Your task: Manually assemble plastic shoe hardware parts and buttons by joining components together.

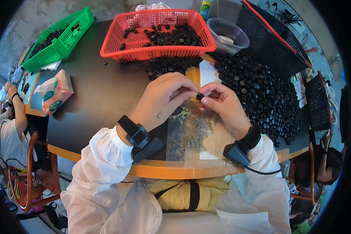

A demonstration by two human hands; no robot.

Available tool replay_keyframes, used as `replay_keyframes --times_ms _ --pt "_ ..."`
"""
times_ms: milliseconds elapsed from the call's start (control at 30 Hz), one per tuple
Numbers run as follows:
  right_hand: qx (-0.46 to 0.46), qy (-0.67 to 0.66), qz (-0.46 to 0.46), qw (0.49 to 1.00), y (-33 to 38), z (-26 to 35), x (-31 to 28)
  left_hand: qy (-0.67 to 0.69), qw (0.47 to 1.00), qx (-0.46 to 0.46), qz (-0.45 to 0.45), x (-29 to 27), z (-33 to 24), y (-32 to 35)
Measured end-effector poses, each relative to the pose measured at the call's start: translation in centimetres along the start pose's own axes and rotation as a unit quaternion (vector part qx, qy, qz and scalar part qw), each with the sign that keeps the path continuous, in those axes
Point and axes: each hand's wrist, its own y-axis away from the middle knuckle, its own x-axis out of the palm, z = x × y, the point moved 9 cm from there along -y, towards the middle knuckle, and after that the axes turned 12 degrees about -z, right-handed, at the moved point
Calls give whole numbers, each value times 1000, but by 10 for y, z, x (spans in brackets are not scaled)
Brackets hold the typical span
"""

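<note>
1. The left hand point(163, 99) and the right hand point(222, 103) are meeting over the dark table point(101, 97), fingertips touching.
2. Both hands are pinching one small black cap point(200, 96) between thumbs and forefingers, just above the table surface.
3. A pile of small metal pins point(193, 132) is lying on a clear plastic sheet point(179, 148) directly below the hands.
4. A large heap of black caps point(257, 89) is spreading to the right of the right hand.
5. A red basket point(158, 52) holding more caps is standing beyond the hands; a green basket point(62, 43) is sitting far left.
</note>
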Motion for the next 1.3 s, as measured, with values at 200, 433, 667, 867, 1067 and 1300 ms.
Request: replay_keyframes --times_ms 200,433,667,867,1067,1300 --pt "-45 -9 -7 999 1 9 -1 -20 999 31 -9 1 -6 1" --pt "-100 60 -33 993 2 14 -3 -38 994 98 -12 -1 -20 1" --pt "-114 37 -60 991 5 18 -8 14 999 -12 -49 -6 -3 -2" --pt "-118 -41 -112 986 -1 17 -26 -215 970 104 39 -5 10 -2" --pt "-119 -29 -84 989 -2 15 -17 -248 958 117 80 4 13 3" --pt "-116 -8 -68 991 1 16 -14 -206 972 86 75 3 19 0"
